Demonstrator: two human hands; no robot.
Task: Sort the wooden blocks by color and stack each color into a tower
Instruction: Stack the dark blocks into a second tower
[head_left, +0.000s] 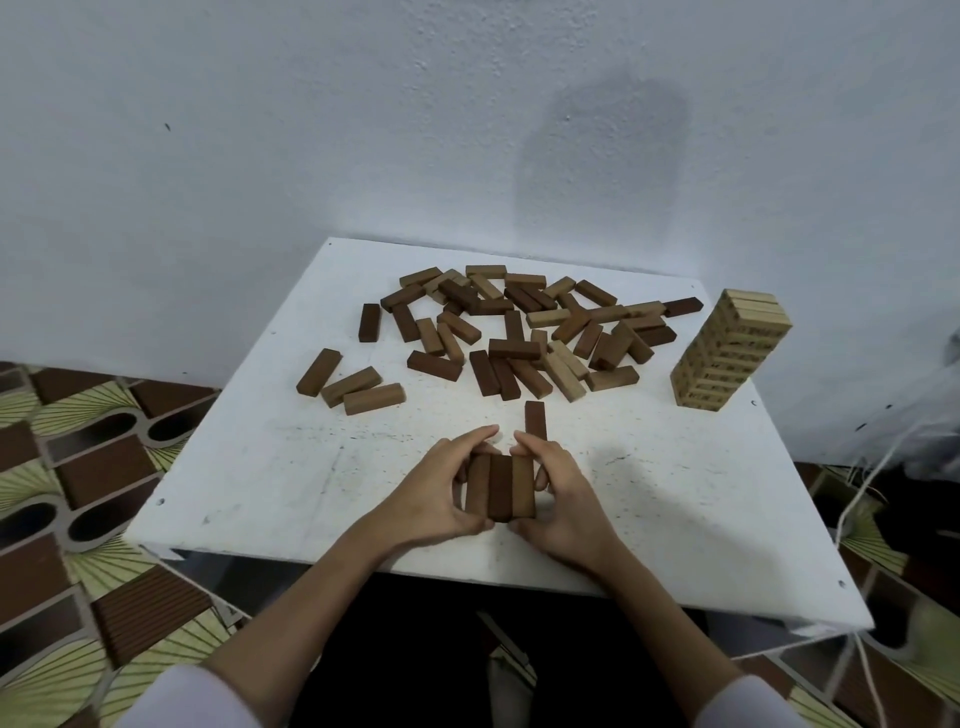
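Brown wooden blocks lie side by side as a row of three blocks (500, 486) at the near middle of the white bench (249, 467), their long sides touching. The left hand (441, 488) curls round the left side of this row, thumb at the near end and fingers over the far end. The right hand (563, 493) clamps the right side in the same way, thumb at the near end, fingers bent over the far end. Both hands press inward on the row, which sits flat on the bench top.

Just beyond the right fingers lies a single dark block (535, 420), pointing away from the person and apart from the row.

Farther back, a loose heap of blocks (524, 327) covers the far half of the bench, with dark brown, mid brown and pale pieces mixed and overlapping at many angles. To its left, three mid-brown blocks (350, 382) lie near one another, and one dark block (369, 322) lies alone near the far left.

At the far right corner stands a pale tower (730, 351) of light-coloured blocks, many layers high and upright, well apart from the hands.

No container shows on the bench; all blocks rest directly on its surface. White sleeves (192, 696) cover both forearms near the lower edge. Patterned floor (78, 467) lies around the bench, and a white wall (363, 130) rises behind it.
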